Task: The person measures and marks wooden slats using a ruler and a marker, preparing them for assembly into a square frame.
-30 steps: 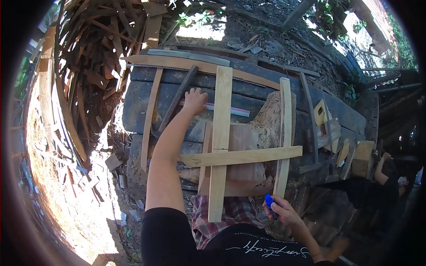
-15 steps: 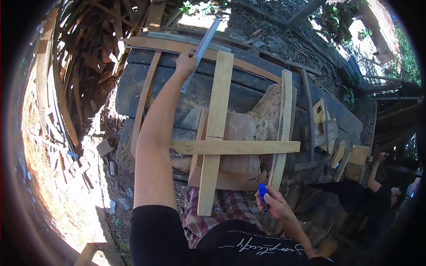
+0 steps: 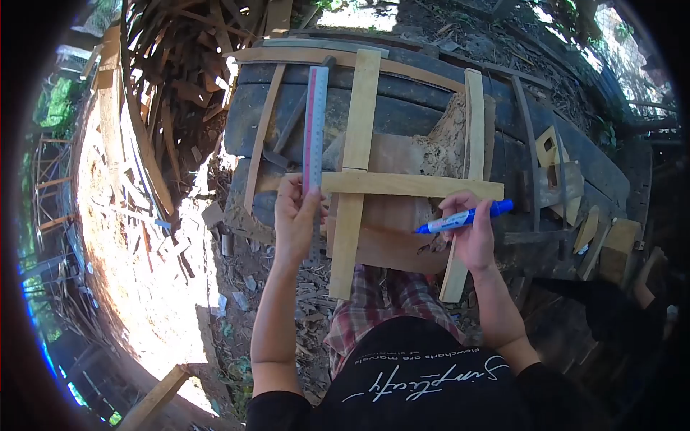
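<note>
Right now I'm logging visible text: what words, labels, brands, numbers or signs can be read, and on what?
"Flowcharts are marvels": small print on the black shirt, upside down in view.
"Simplicity": larger script on the same shirt, as best it reads.
Another tiny line there: too blurred.
Blue marker: label too small to read.
Ruler: markings too small to read.

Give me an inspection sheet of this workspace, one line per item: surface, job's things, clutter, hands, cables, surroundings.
Surface: dark plank table, with visible gaps between boards.
Job's things: a pale wooden strip lies across two others; ruler and blue marker are in hand.
Clutter: loose wood pieces towards the table's right end.
Hands: left hand grips the ruler; right hand holds the marker.
Cables: nothing seen.
Surroundings: scrap wood pile at upper left; another person's arm at far right.
</note>
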Available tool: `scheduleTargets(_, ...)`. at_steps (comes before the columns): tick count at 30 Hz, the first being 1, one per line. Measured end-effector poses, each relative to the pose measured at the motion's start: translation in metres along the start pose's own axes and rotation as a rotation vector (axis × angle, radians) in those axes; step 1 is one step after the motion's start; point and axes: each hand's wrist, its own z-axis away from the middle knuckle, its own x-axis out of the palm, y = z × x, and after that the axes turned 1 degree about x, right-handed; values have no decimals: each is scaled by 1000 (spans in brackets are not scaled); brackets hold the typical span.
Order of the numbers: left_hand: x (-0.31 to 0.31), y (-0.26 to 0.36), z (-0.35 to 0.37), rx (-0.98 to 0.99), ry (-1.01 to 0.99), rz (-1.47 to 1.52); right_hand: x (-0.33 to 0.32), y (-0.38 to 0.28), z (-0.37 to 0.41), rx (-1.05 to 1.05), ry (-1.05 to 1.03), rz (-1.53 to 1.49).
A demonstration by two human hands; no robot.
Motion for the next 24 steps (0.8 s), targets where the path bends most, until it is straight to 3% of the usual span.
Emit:
scheduleTargets(4,20,-32,31,-21,7,-25,14,1,-2,64,-3,-169)
scheduleTargets(20,33,-43,42,-53,71,-121,24,33,49,156,-59,114)
scheduleTargets(24,33,-48,40,34,100,-117,25,35,49,179,-112,150)
